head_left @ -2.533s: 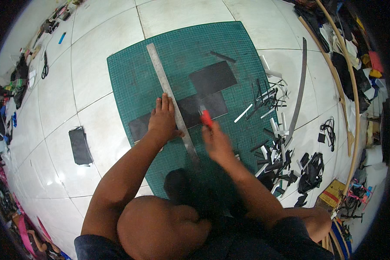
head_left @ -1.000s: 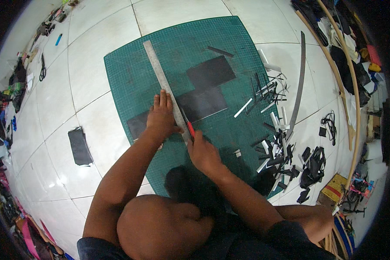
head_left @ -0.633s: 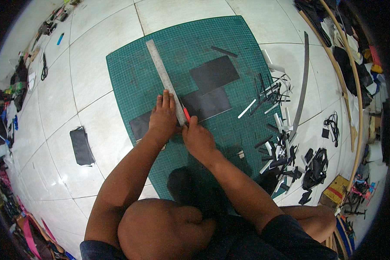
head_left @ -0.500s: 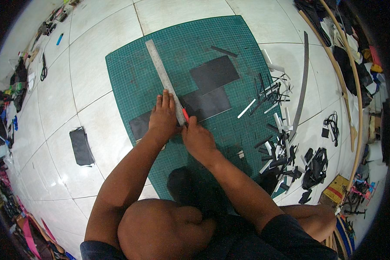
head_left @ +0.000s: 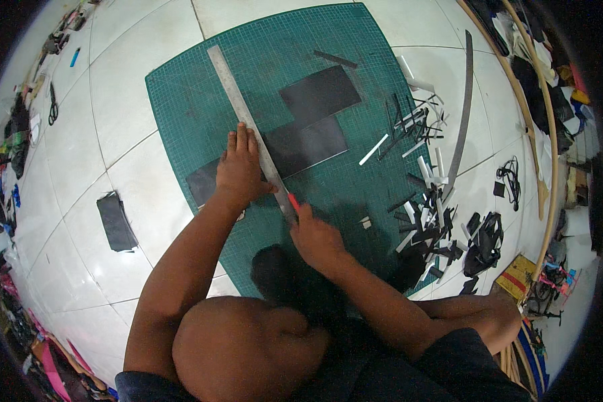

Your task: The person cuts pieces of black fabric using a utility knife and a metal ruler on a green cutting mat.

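Observation:
My left hand lies flat with fingers stretched out, pressing on the long metal ruler and the black sheet beside it. The ruler crosses a black rectangular sheet on the green cutting mat. My right hand is closed around a red cutter knife, at the ruler's near end, past the sheet's near edge. Most of the knife is hidden in the fist, and its blade cannot be made out. A second black rectangle lies just beyond the first, touching or overlapping its corner.
Black and white offcut strips are heaped along the mat's right edge. A long dark strip and a black cord lie on the tiles to the right. At left sits a stack of black pieces. My bent knee is close in front.
My right hand has drawn the cutter knife nearer to me along the ruler, beyond the sheet's edge. My left hand stays on the ruler. The whole view has shifted slightly.

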`<state>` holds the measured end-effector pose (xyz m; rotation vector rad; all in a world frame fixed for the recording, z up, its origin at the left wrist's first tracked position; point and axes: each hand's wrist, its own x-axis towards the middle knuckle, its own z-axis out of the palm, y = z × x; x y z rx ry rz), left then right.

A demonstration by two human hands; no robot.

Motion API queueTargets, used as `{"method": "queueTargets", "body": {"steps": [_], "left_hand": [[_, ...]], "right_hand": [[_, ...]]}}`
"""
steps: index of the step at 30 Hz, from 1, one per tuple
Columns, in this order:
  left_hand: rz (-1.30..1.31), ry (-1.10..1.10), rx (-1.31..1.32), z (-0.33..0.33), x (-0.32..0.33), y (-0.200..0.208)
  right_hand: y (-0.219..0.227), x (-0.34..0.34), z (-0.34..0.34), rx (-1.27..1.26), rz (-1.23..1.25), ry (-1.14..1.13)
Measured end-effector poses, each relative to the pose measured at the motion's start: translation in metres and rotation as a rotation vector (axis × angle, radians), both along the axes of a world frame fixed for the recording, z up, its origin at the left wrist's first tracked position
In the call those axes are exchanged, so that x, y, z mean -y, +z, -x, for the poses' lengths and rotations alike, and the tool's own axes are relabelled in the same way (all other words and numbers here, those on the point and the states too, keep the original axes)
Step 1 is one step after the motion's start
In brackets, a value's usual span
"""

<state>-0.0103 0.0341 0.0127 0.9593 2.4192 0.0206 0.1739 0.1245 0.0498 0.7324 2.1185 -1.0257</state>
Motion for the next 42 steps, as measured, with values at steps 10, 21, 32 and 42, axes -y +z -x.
{"method": "queueTargets", "body": {"steps": [10,21,32,42], "left_hand": [[0.080,-0.014,0.024,0.004,-0.002,-0.002],[0.008,-0.128,-0.086,0.003,0.008,-0.019],[-0.002,-0.130,-0.098,0.003,0.005,-0.018],[-0.026,-0.034,-0.028,-0.003,-0.001,-0.006]], "right_hand": [[0.001,0.002,-0.028,-0.101,-0.054,-0.025],[-0.023,0.003,0.052,-0.329,-0.073,-0.108],[-0.036,0.001,0.062,-0.332,-0.178,-0.043],[-0.021,-0.003,0.039,-0.203,-0.150,-0.030]]}}
